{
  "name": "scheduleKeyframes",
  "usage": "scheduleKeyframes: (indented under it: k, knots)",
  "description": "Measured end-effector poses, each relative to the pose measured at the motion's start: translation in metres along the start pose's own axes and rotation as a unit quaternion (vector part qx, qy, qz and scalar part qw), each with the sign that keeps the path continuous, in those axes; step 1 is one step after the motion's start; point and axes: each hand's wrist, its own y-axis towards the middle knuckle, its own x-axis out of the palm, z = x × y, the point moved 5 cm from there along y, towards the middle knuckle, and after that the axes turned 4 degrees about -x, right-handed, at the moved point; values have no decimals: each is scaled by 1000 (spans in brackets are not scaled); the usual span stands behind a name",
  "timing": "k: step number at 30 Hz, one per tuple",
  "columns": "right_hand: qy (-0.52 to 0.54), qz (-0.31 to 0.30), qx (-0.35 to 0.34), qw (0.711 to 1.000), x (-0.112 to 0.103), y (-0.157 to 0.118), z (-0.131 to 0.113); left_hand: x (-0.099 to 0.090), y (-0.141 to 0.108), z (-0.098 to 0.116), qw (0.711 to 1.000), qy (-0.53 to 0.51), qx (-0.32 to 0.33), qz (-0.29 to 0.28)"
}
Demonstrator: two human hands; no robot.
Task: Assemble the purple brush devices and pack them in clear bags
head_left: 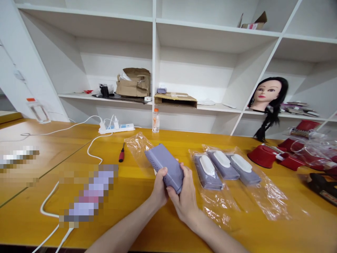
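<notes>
Firmly, two bare hands pinch one purple device [163, 158] between them above a wooden table [302, 237], at the center of the scene. The left hand [159, 188] closes on its near left side, thumb laid along the casing; the right hand [188, 196] wraps the near right end, thumb and fingers pressed against it. The device tilts, its far end pointing up and left; whether it touches the table cannot be told.

Just behind it lies one clear wrapper [138, 144]. To the right, near the right hand, three bagged units [223, 170] in purple sit in a row, each topped with one white oval piece, three in all. To the left are one screwdriver [121, 155] and one pixelated object [91, 196] with a white cable [47, 207] beside it; a second pixelated patch [17, 157] shows farther left.

Toward the back, one power strip [123, 128] bears two white plugs, and two bottles [156, 123] with orange caps stand well apart. On the shelves [195, 63] are three cartons [133, 86] and one mannequin head [268, 92] with black hair. Red parts [263, 155] crowd the right side, too jumbled to count, near one black tool [322, 188].
</notes>
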Motion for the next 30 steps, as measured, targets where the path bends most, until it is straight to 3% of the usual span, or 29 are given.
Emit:
scheduleKeyframes:
  k: [4, 7, 11, 13, 16, 18, 20, 24, 26, 30]
  knots:
    - [25, -20, 10, 999, 0, 4, -2, -1, 1, 2, 1000, -12, -16, 6]
    - [71, -63, 35, 995, 4, 12, 0, -3, 4, 12, 999, -9, -20, 43]
    - [209, -64, 121, 968, 3, 21, 13, 2, 7, 30, 998, 34, 8, 44]
    - [346, -79, 205, 912, 4, 21, 22, 3, 9, 37, 996, 67, 37, 37]
    - [510, -166, 319, 781, 12, 15, 26, -5, 11, 37, 990, 108, 25, 88]
    - [549, -200, 349, 732, 13, 12, 25, -11, 12, 36, 984, 121, 20, 129]
    - [552, -187, 352, 733, 11, 13, 26, -13, 12, 38, 980, 132, 45, 139]
    - [502, -133, 342, 783, 7, 16, 29, -9, 11, 42, 975, 159, 102, 116]
    - [477, -134, 351, 794, 8, 15, 32, -8, 9, 41, 969, 183, 120, 117]
    - [472, -185, 378, 775, 13, 11, 34, -6, 5, 39, 954, 230, 139, 134]
